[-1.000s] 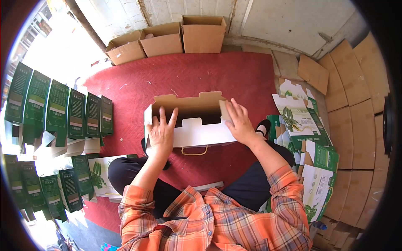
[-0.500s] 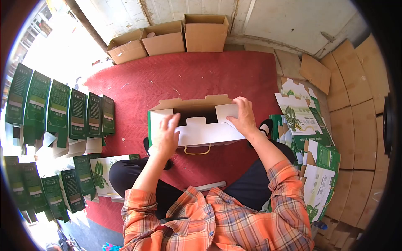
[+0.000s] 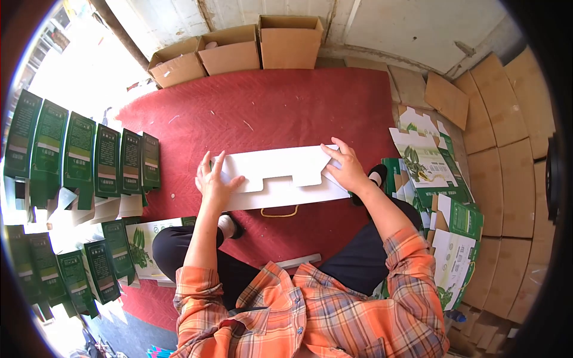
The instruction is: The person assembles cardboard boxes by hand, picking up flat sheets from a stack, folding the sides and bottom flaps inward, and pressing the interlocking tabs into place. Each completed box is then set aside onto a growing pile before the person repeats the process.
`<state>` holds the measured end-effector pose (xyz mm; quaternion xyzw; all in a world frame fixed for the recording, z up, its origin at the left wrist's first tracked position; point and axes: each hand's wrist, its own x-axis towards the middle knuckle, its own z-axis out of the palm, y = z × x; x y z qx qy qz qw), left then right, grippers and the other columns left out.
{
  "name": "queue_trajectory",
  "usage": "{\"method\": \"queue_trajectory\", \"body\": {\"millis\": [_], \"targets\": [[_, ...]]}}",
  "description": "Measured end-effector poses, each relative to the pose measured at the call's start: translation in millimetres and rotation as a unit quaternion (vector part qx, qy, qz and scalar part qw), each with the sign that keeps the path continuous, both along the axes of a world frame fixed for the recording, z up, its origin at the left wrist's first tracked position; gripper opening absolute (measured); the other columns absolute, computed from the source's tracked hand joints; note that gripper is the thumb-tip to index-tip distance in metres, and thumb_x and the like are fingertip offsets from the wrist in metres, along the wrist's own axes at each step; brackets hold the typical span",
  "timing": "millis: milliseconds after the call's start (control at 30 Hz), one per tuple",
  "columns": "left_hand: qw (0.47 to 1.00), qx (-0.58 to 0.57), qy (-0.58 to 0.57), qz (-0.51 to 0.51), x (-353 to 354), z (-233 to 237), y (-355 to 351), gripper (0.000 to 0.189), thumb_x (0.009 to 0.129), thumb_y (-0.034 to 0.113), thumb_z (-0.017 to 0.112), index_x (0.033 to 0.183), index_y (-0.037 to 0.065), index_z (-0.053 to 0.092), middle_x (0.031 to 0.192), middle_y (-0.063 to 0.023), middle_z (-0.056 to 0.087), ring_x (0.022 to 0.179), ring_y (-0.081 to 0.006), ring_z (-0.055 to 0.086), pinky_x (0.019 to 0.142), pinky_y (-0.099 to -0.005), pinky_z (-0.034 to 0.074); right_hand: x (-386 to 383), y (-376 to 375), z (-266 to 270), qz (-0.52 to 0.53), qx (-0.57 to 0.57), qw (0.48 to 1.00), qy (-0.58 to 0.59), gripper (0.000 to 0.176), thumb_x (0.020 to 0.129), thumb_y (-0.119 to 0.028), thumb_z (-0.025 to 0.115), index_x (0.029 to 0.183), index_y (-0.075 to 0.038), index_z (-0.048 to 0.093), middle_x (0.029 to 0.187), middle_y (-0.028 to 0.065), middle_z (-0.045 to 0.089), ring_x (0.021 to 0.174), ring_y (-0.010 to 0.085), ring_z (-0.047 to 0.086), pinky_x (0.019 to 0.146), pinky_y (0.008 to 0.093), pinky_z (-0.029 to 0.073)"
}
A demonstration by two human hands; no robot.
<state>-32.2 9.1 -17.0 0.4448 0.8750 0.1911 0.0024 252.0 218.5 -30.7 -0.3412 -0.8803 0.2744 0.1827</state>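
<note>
At far left stand green boxes (image 3: 80, 149) in two rows; the outer ones are washed by glare and cut by the dark lens rim, and their small print cannot be read. Next to them is a leafy panel (image 3: 140, 247), its right part covered by the left knee. Behind, along the wall, are three brown cartons (image 3: 233, 51); what lies inside is hard to make out.

In the middle, before the person, is the white box (image 3: 277, 197) with a notched flap across its top, so its inside is hidden. The left hand (image 3: 216, 184) lies on its left end, fingers apart and thumb on the flap; whether it grips, I cannot tell. Below the near edge, a cord handle (image 3: 280, 213) shows only partly. The right hand (image 3: 347, 170) touches the right end, the thumb on white card; its grip also I cannot tell, because the undersides of the fingers are hidden.

Further right, flat boxes (image 3: 425, 156) overlap each other, then brown cardboard (image 3: 501, 191), cut off by the rim.
</note>
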Motion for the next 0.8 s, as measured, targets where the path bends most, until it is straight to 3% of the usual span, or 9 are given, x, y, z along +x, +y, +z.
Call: {"method": "queue_trajectory", "body": {"millis": [33,133,167,233,567,667,733,767,800], "targets": [[0.991,0.041,-0.127,-0.004,-3,2,1,0.081,0.065,0.028,0.085,0.137,0.019,0.05,0.141,-0.0153,0.038,0.131,-0.0377,0.036,0.101,-0.0486,0.041,0,0,1,0.009,-0.057,0.998,0.0,0.048,0.079,-0.019,0.072,0.126,-0.017,0.062,0.14,0.0164,0.043,0.129,0.0341,0.039,0.104,0.0423,0.04],[0.985,0.002,-0.17,0.024,1,13,3,0.086,0.061,0.026,0.088,0.137,0.018,0.049,0.142,-0.013,0.034,0.129,-0.0366,0.036,0.1,-0.0474,0.044,4,-2,11,0.03,-0.077,0.996,-0.018,0.06,0.078,-0.027,0.073,0.134,-0.017,0.054,0.14,0.0153,0.039,0.13,0.0348,0.036,0.104,0.0438,0.039],[0.985,0.002,-0.169,0.022,2,17,5,0.086,0.061,0.026,0.088,0.137,0.018,0.049,0.142,-0.013,0.034,0.129,-0.0366,0.036,0.1,-0.0474,0.044,-1,-9,25,0.029,-0.077,0.996,-0.017,0.06,0.078,-0.027,0.073,0.134,-0.017,0.054,0.14,0.0153,0.039,0.13,0.0348,0.036,0.104,0.0438,0.039],[0.984,-0.046,-0.164,0.048,8,20,6,0.085,0.058,0.024,0.089,0.133,0.016,0.051,0.14,-0.0105,0.033,0.127,-0.0348,0.039,0.097,-0.0454,0.048,-13,-31,43,-0.009,-0.034,0.986,-0.162,0.075,0.072,-0.031,0.079,0.138,-0.018,0.045,0.137,0.0132,0.039,0.128,0.0363,0.035,0.102,0.0457,0.041],[0.992,-0.069,-0.067,0.082,26,11,8,0.075,0.061,0.032,0.086,0.124,0.014,0.052,0.137,-0.0098,0.037,0.125,-0.033,0.042,0.094,-0.0463,0.049,-26,-38,18,-0.06,0.083,0.976,-0.194,0.079,0.063,-0.037,0.085,0.128,-0.019,0.045,0.123,0.0093,0.042,0.117,0.0345,0.041,0.091,0.0473,0.045],[0.993,-0.058,-0.07,0.074,23,13,9,0.069,0.063,0.032,0.085,0.122,0.013,0.054,0.135,-0.0107,0.039,0.124,-0.0331,0.042,0.093,-0.0465,0.048,-27,-34,22,-0.067,0.072,0.974,-0.205,0.071,0.066,-0.037,0.083,0.125,-0.016,0.05,0.121,0.0098,0.044,0.117,0.0324,0.041,0.092,0.0469,0.044],[0.996,-0.01,-0.073,0.049,14,8,2,0.063,0.063,0.035,0.085,0.115,0.01,0.058,0.132,-0.0111,0.044,0.119,-0.0331,0.045,0.09,-0.0468,0.05,-18,-22,10,-0.04,0.117,0.989,-0.083,0.043,0.077,-0.038,0.076,0.107,-0.011,0.062,0.104,0.01,0.059,0.099,0.0292,0.055,0.077,0.0417,0.05],[0.994,0.037,-0.1,0.04,2,-1,-1,0.053,0.07,0.033,0.081,0.111,0.007,0.06,0.124,-0.0126,0.05,0.114,-0.0319,0.049,0.088,-0.0457,0.049,-14,-12,8,-0.04,0.12,0.989,-0.082,0.043,0.077,-0.038,0.076,0.107,-0.011,0.062,0.104,0.01,0.059,0.099,0.0292,0.055,0.077,0.0417,0.05],[0.981,0.142,-0.127,0.034,-20,-25,-7,0.043,0.082,0.036,0.072,0.11,0.006,0.061,0.108,-0.0127,0.058,0.104,-0.0288,0.056,0.086,-0.0418,0.049,-10,1,6,-0.117,-0.025,0.992,-0.028,0.035,0.082,-0.038,0.07,0.099,-0.008,0.064,0.093,0.0106,0.062,0.088,0.0274,0.059,0.073,0.0406,0.05]]}}
